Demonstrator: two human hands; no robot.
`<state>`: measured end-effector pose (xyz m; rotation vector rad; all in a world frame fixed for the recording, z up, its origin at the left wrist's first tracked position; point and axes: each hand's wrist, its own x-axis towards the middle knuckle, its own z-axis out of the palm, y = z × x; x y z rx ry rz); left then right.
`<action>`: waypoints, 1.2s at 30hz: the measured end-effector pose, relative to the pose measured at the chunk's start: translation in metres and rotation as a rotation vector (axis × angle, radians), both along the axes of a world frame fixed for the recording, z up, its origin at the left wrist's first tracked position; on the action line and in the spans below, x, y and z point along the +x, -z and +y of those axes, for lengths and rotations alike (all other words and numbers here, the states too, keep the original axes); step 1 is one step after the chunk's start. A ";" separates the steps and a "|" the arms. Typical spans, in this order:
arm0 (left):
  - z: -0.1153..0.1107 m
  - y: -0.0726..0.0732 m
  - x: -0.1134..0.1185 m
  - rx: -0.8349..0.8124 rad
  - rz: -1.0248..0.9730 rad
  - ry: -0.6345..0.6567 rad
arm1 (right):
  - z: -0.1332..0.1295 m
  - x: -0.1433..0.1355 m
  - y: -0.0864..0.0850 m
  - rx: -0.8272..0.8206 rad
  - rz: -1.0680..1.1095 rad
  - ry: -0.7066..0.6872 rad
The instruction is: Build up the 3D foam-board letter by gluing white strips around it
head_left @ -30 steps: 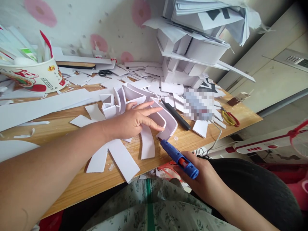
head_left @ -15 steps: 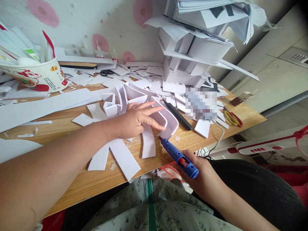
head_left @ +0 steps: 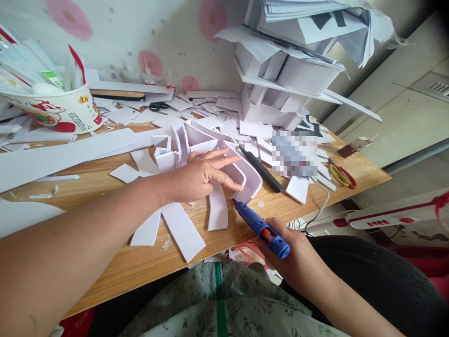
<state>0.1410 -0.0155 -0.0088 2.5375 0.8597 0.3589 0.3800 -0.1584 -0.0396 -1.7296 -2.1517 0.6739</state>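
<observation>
My right hand [head_left: 293, 250] is wrapped round a blue hot glue gun [head_left: 261, 229]. Its nozzle touches or nearly touches the near end of a curved white foam board piece [head_left: 253, 180]. Over the white foam board letter-like shapes [head_left: 200, 133] lies my left hand [head_left: 199, 178], fingers stretched and spread. One fingertip rests at the edge of the curved piece; part of the hand's far side is hidden. Beneath and beside my left wrist are flat white strips [head_left: 184, 231] and a short curved strip [head_left: 218, 208]. A black stick-like tool [head_left: 262, 171] lies right of the curved piece.
A printed paper tub [head_left: 52, 112] with strips stands at the left. Black scissors [head_left: 158, 106] and many scraps lie behind. A tall foam board stack [head_left: 280, 84] rises at the back right. Yellow-red scissors [head_left: 342, 175] and a cable [head_left: 321, 206] are at the right.
The view has shifted very slightly, so the background sits a little to the right. Both hands and the glue gun stay almost in place against the foam board.
</observation>
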 end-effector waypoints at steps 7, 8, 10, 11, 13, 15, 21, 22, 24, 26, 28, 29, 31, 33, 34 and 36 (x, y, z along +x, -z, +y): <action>-0.001 -0.002 -0.001 -0.031 -0.031 -0.007 | 0.000 -0.003 -0.003 0.035 -0.055 -0.007; -0.002 -0.002 0.000 -0.043 -0.044 -0.017 | 0.000 -0.003 -0.003 0.037 -0.063 -0.013; -0.004 -0.002 0.002 -0.073 -0.084 -0.045 | -0.001 -0.003 -0.002 0.051 -0.069 -0.024; -0.005 -0.001 0.004 -0.088 -0.109 -0.062 | -0.001 -0.003 -0.002 0.056 -0.068 -0.027; -0.007 0.001 0.009 -0.107 -0.167 -0.109 | -0.002 -0.004 -0.001 0.068 -0.066 -0.028; -0.009 0.004 0.015 -0.109 -0.220 -0.169 | -0.003 -0.004 0.000 0.081 -0.074 -0.026; -0.014 0.007 0.024 -0.095 -0.288 -0.230 | -0.004 -0.004 0.003 0.085 -0.088 -0.015; -0.014 0.006 0.024 -0.097 -0.286 -0.223 | -0.004 -0.004 0.002 0.078 -0.094 -0.015; -0.016 0.006 0.024 -0.091 -0.277 -0.220 | -0.004 -0.005 0.002 0.065 -0.099 -0.021; -0.017 0.006 0.024 -0.060 -0.253 -0.217 | -0.004 -0.006 0.000 0.056 -0.097 -0.026; -0.017 0.006 0.024 -0.012 -0.225 -0.210 | -0.004 -0.006 -0.002 0.048 -0.099 -0.025; -0.018 0.007 0.025 0.018 -0.212 -0.205 | -0.004 -0.006 -0.003 0.043 -0.102 -0.022; -0.018 0.009 0.025 0.078 -0.189 -0.199 | -0.003 -0.006 -0.005 0.036 -0.111 -0.023; -0.018 0.010 0.026 0.129 -0.164 -0.192 | -0.003 -0.006 -0.006 0.033 -0.117 -0.026; -0.017 0.011 0.026 0.152 -0.151 -0.187 | -0.003 -0.006 -0.006 0.032 -0.117 -0.028; -0.017 0.013 0.026 0.192 -0.136 -0.178 | -0.003 -0.005 -0.007 0.030 -0.110 -0.026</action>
